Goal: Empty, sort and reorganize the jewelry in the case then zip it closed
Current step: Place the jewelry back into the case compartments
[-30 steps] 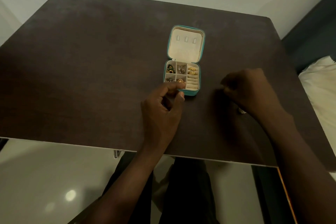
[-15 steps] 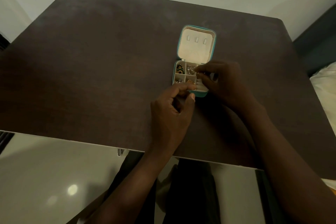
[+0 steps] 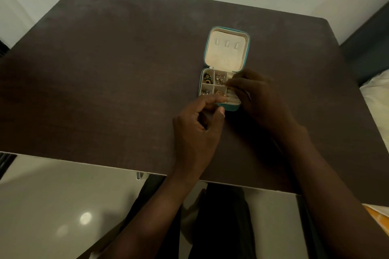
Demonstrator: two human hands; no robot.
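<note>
A small teal jewelry case (image 3: 232,107) lies open on the dark table (image 3: 105,90), its cream lid (image 3: 226,48) folded back. Four small compartments hold a green and gold piece (image 3: 207,78), silver pieces (image 3: 220,79), more silver (image 3: 205,92) and a gold piece (image 3: 219,92). My left hand (image 3: 197,128) grips the case's near edge between thumb and forefinger. My right hand (image 3: 259,99) reaches over the ring-roll section on the right and pinches a small gold ring (image 3: 229,88) at its fingertips. The hand hides most of the ring rolls.
The table's near edge (image 3: 105,163) runs across the lower view, with glossy floor (image 3: 52,206) and my legs below. A white pillow (image 3: 376,99) and a dark headboard sit off the table's right side.
My right hand came from the table at the right to the case's ring section and now pinches a small gold ring. My left hand has kept its hold on the case.
</note>
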